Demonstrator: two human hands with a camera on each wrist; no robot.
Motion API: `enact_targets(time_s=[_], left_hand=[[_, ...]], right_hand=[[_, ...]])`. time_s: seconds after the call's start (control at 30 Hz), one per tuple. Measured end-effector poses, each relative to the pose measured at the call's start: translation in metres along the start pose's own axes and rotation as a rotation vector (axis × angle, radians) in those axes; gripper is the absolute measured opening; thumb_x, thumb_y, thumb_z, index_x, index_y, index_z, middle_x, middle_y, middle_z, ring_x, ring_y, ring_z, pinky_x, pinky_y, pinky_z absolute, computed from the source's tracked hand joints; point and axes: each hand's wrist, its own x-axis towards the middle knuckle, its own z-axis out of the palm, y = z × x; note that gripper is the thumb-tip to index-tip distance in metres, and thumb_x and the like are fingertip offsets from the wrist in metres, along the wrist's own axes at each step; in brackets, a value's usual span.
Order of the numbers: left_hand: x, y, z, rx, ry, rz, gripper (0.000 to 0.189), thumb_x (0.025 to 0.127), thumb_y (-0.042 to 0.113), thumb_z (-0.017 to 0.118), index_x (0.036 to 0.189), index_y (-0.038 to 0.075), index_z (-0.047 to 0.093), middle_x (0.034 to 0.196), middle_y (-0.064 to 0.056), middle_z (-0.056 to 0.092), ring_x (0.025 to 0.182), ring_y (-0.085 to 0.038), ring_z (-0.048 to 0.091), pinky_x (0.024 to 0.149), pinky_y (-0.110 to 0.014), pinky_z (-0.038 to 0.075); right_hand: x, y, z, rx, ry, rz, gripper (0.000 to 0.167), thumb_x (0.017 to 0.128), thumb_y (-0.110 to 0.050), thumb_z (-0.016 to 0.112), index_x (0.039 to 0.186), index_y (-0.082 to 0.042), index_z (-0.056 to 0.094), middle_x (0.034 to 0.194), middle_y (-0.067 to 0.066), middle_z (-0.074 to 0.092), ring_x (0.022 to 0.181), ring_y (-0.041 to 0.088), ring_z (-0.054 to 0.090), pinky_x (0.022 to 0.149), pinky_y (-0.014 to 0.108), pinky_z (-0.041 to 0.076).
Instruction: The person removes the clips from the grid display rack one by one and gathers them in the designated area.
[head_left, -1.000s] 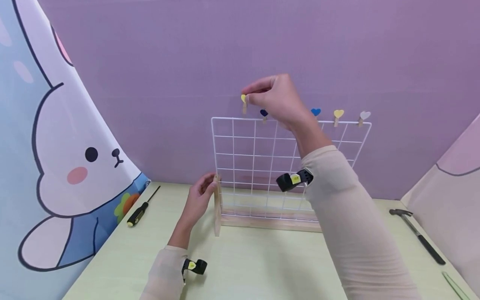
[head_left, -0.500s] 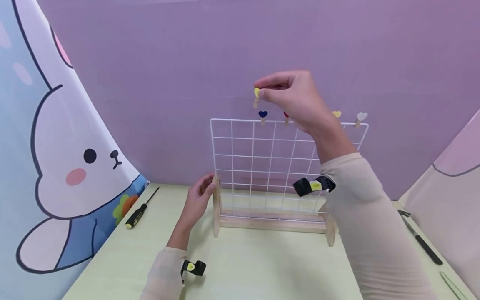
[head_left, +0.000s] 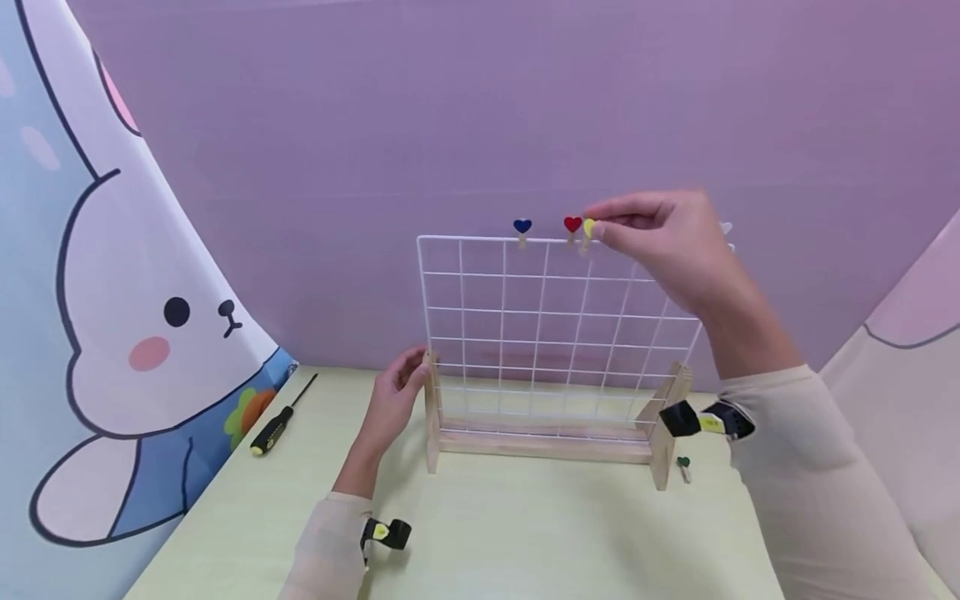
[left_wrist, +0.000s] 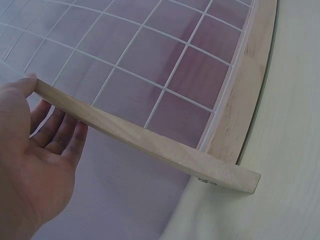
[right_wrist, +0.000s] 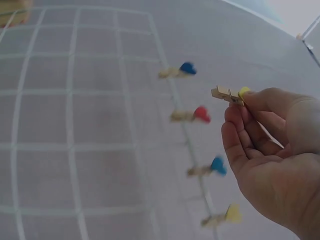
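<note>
My right hand (head_left: pixel 667 242) pinches a small wooden clothespin with a yellow heart (right_wrist: pixel 229 94) between thumb and fingertips. In the right wrist view this clothespin is off to the side of the wire grid (head_left: pixel 504 312). Along the grid's top bar sit clothespins with a dark blue heart (head_left: pixel 522 226), a red heart (head_left: pixel 572 224), a blue heart (right_wrist: pixel 218 166) and another yellow heart (right_wrist: pixel 233 213). My left hand (head_left: pixel 397 392) grips the left upright (left_wrist: pixel 140 140) of the wooden stand (head_left: pixel 547 447), thumb on one side and fingers on the other.
A white heart (head_left: pixel 726 227) shows past my right hand, at the grid's right corner. On the table (head_left: pixel 487 533), a green-heart clothespin (head_left: pixel 683 463) lies beside the stand's right foot. A screwdriver (head_left: pixel 274 429) lies at the left. A purple wall (head_left: pixel 337 167) rises behind.
My right hand has travelled right with the yellow-heart clothespin, rising a little and then dropping. The red heart and the green-heart clothespin have come into sight. My left hand stays put.
</note>
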Motion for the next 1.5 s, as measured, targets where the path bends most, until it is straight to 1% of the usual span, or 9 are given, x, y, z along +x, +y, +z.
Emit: enact_targets(time_s=[0.17,0.37,0.53,0.73,0.87,1.0,1.17,1.33,1.5], left_hand=[[0.000,-0.001,-0.002,-0.005,0.004,0.013,0.042,0.107,0.021,0.058,0.144,0.001,0.054,0.136,-0.022,0.064,0.114,-0.004,0.063,0.101,-0.012,0.050],[-0.001,-0.002,-0.004,-0.016,0.003,0.022,0.042,0.107,0.019,0.058,0.144,0.000,0.054,0.137,-0.024,0.064,0.113,-0.003,0.063,0.102,-0.013,0.050],[0.000,0.000,-0.006,-0.018,0.013,0.024,0.043,0.106,0.020,0.059,0.144,-0.001,0.053,0.136,-0.024,0.063,0.112,-0.003,0.063,0.100,-0.013,0.051],[-0.001,0.000,-0.007,-0.014,0.010,0.027,0.043,0.107,0.018,0.058,0.144,-0.003,0.052,0.137,-0.027,0.062,0.112,-0.003,0.063,0.100,-0.012,0.051],[-0.004,0.000,-0.007,-0.008,0.010,0.026,0.044,0.107,0.018,0.057,0.145,-0.005,0.051,0.137,-0.025,0.063,0.112,-0.001,0.063,0.100,-0.012,0.050],[-0.004,0.003,-0.005,-0.019,0.013,0.033,0.043,0.107,0.017,0.058,0.144,-0.003,0.052,0.135,-0.025,0.064,0.111,-0.002,0.063,0.100,-0.013,0.051],[-0.002,0.003,-0.004,-0.020,0.003,0.040,0.044,0.106,0.017,0.058,0.144,-0.005,0.051,0.136,-0.026,0.063,0.111,-0.002,0.063,0.100,-0.013,0.051],[-0.001,0.003,-0.004,-0.016,0.001,0.040,0.045,0.106,0.018,0.058,0.144,-0.005,0.051,0.136,-0.026,0.063,0.112,-0.002,0.063,0.101,-0.013,0.051],[-0.002,0.004,-0.004,-0.018,-0.002,0.042,0.043,0.106,0.018,0.058,0.144,-0.003,0.052,0.136,-0.025,0.064,0.113,-0.003,0.063,0.102,-0.014,0.051]], right_hand=[[-0.012,0.021,-0.008,-0.073,-0.013,0.018,0.024,0.095,-0.025,0.076,0.117,-0.015,0.079,0.104,-0.014,0.076,0.096,0.008,0.070,0.081,0.013,0.057],[-0.024,0.038,-0.016,-0.078,-0.009,0.009,0.025,0.095,-0.024,0.076,0.118,-0.014,0.079,0.105,-0.017,0.076,0.098,0.004,0.072,0.084,0.012,0.057],[-0.036,0.051,-0.021,-0.116,-0.029,0.013,0.026,0.096,-0.023,0.075,0.120,-0.013,0.078,0.102,-0.018,0.077,0.095,0.004,0.072,0.081,0.013,0.058],[-0.053,0.073,-0.022,-0.155,-0.066,0.053,0.025,0.098,-0.027,0.073,0.119,-0.016,0.077,0.108,-0.014,0.078,0.099,0.005,0.073,0.085,0.012,0.057],[-0.064,0.087,-0.025,-0.150,-0.082,0.092,0.028,0.098,-0.028,0.072,0.122,-0.014,0.076,0.111,-0.015,0.077,0.100,0.003,0.072,0.086,0.011,0.057],[-0.081,0.107,-0.033,-0.175,-0.097,0.088,0.029,0.100,-0.027,0.071,0.124,-0.013,0.074,0.110,-0.020,0.075,0.101,-0.001,0.070,0.085,0.008,0.054],[-0.109,0.137,-0.036,-0.178,-0.083,0.058,0.025,0.099,-0.018,0.070,0.122,-0.007,0.075,0.110,-0.021,0.075,0.099,-0.007,0.069,0.083,0.008,0.054],[-0.134,0.162,-0.039,-0.177,-0.070,0.114,0.027,0.099,-0.019,0.070,0.122,-0.003,0.074,0.112,-0.021,0.075,0.101,-0.010,0.067,0.083,0.007,0.054],[-0.153,0.182,-0.042,-0.187,-0.092,0.161,0.030,0.101,-0.020,0.068,0.124,-0.002,0.072,0.112,-0.024,0.073,0.102,-0.012,0.066,0.083,0.007,0.053]])
